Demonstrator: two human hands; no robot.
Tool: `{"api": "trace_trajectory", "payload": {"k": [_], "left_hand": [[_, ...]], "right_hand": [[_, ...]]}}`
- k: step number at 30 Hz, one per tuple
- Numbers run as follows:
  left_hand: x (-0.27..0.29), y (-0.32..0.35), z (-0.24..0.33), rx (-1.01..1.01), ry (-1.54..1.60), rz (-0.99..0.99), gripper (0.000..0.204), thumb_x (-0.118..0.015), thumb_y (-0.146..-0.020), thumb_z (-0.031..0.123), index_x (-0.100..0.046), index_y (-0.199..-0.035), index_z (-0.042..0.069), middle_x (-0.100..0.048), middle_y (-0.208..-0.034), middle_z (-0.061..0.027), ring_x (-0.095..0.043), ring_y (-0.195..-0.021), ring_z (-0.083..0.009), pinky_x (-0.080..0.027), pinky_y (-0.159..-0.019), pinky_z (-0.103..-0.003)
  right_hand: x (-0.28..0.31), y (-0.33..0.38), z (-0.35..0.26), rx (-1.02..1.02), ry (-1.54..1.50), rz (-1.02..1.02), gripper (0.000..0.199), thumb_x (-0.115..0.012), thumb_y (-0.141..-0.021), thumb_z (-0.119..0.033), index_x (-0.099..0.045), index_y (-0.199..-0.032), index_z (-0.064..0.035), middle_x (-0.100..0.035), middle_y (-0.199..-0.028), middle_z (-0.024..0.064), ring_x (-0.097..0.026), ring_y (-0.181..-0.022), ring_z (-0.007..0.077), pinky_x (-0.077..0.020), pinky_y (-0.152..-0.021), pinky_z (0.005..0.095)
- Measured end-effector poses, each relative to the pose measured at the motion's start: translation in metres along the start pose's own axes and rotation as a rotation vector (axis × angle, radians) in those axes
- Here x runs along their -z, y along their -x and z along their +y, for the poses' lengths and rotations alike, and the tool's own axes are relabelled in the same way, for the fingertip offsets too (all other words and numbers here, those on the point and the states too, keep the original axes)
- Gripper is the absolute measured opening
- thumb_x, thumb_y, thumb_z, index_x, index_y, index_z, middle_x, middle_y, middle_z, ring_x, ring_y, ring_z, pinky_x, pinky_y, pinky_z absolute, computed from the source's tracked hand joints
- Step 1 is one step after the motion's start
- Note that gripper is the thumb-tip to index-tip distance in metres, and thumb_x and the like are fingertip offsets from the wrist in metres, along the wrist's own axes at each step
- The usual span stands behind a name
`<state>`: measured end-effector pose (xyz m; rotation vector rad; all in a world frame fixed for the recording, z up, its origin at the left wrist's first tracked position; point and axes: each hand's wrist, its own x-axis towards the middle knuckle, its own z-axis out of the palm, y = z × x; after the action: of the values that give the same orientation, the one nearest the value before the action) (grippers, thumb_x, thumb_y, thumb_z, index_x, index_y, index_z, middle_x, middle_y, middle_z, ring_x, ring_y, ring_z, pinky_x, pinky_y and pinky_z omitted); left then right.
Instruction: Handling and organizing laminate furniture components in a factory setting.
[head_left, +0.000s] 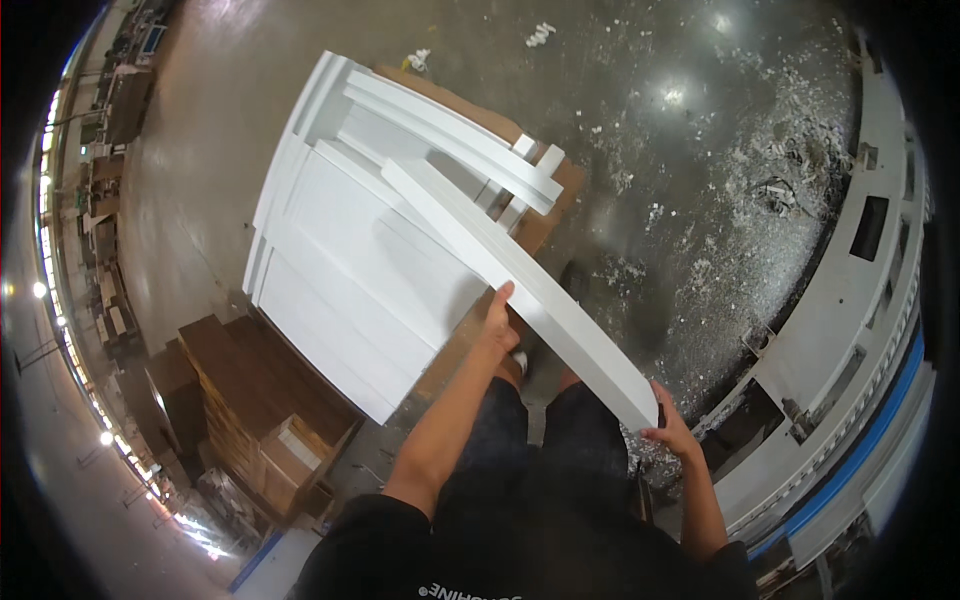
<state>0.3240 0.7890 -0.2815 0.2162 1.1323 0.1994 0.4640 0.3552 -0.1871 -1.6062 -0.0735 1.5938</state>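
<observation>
A long, thick white board (pixel 560 318) lies slantwise before me, held in both hands. My left hand (pixel 499 322) is closed on its near side around the middle, thumb up against the edge and the other fingers partly hidden beneath. At the near right end, my right hand (pixel 676 428) is closed around the board's corner. Its far end overlaps a stack of wide white panels (pixel 350 270) to the left. Beyond it, narrower white strips (pixel 450 135) lie along the stack's far side, with short white pieces (pixel 536 165) crossing near their end.
Brown cardboard (pixel 560 205) shows under the stack. Brown boards and boxes (pixel 255 420) are piled at the lower left. A long grey machine (pixel 820 340) with a blue strip runs along the right. White scraps (pixel 720 200) litter the concrete floor beside it.
</observation>
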Motion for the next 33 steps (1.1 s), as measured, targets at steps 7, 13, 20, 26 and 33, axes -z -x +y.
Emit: {"api": "trace_trajectory", "payload": {"k": [7,13,20,26,33], "left_hand": [[0.002,-0.133,0.033,-0.131,0.163,0.02,0.071,-0.079,-0.093,0.045,-0.052,-0.148,0.01,-0.063,-0.141,-0.0085,-0.056,-0.136,-0.031,-0.043,-0.119,-0.049],[0.025,-0.189,0.058,-0.116,0.165,0.032,0.072,-0.082,-0.089,0.052,-0.056,-0.142,0.011,-0.066,-0.133,-0.0064,-0.061,-0.128,-0.0292,-0.049,-0.111,-0.049],[0.028,-0.197,0.067,-0.106,0.245,0.158,0.068,-0.082,-0.09,0.049,-0.058,-0.14,0.009,-0.067,-0.134,-0.0098,-0.062,-0.127,-0.0294,-0.05,-0.109,-0.049],[0.011,-0.159,0.08,-0.954,-1.226,0.581,0.061,-0.072,-0.101,0.028,-0.049,-0.15,0.0,-0.055,-0.149,-0.0174,-0.048,-0.144,-0.0386,-0.034,-0.124,-0.053],[0.005,-0.257,0.245,-0.322,-2.73,-0.396,0.054,-0.049,-0.11,0.048,-0.066,-0.141,0.007,-0.062,-0.151,-0.0173,-0.053,-0.143,-0.0402,-0.033,-0.126,-0.055]], "right_hand": [[0.028,-0.168,-0.023,-0.01,-0.411,0.161,0.125,-0.092,-0.066,-0.02,-0.024,-0.17,-0.0003,-0.043,-0.164,0.0166,-0.04,-0.153,0.0304,-0.029,-0.127,0.0417],[0.023,-0.248,-0.033,-0.113,-0.413,0.204,0.12,-0.09,-0.064,-0.023,-0.033,-0.166,0.001,-0.048,-0.16,0.0157,-0.044,-0.151,0.0311,-0.0307,-0.127,0.0426],[0.007,-0.281,-0.014,-0.113,-0.428,0.191,0.121,-0.094,-0.063,-0.023,-0.034,-0.165,-0.0005,-0.049,-0.159,0.0144,-0.044,-0.15,0.0306,-0.0307,-0.127,0.0424],[-0.002,-0.296,0.023,-0.113,-0.503,0.201,0.12,-0.093,-0.064,-0.018,-0.033,-0.166,-0.0009,-0.046,-0.162,0.0138,-0.04,-0.153,0.0301,-0.0289,-0.128,0.0422],[-0.057,-0.347,0.057,-0.062,-0.616,0.147,0.115,-0.088,-0.066,-0.01,-0.032,-0.166,-0.0011,-0.044,-0.164,0.0137,-0.038,-0.155,0.029,-0.0261,-0.129,0.041]]}}
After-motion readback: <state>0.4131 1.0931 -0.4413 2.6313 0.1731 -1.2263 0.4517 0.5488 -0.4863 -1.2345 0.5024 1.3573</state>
